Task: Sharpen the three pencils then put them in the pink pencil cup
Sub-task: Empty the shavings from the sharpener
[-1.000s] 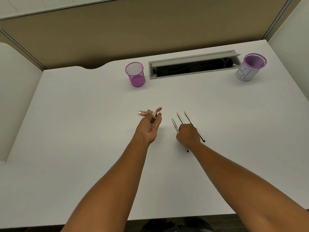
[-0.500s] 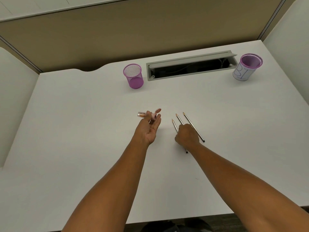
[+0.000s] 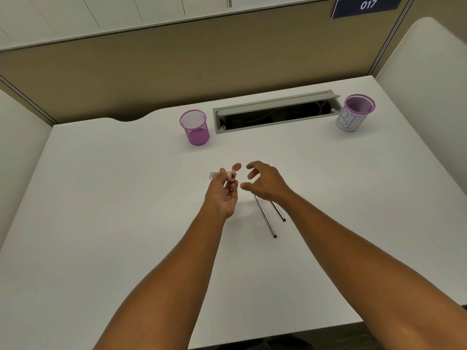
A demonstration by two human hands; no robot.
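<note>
From the head camera: the left hand [image 3: 222, 195] is raised palm-up, fingertips pinching a small pink pencil sharpener with its round lid flipped open [image 3: 231, 173]. The right hand [image 3: 265, 181] hovers just beside it, fingers spread and loosely curved, holding nothing. Beneath that wrist, two thin dark pencils [image 3: 266, 218] show on the white desk [image 3: 101, 198]. The pink wire-mesh pencil cup [image 3: 194, 127] stands upright farther back.

Left hand [image 3: 223, 195]: palm up, fingers curled, pinching. Right hand [image 3: 265, 183]: just beside it, raised, fingers loosely spread, holding nothing.
</note>
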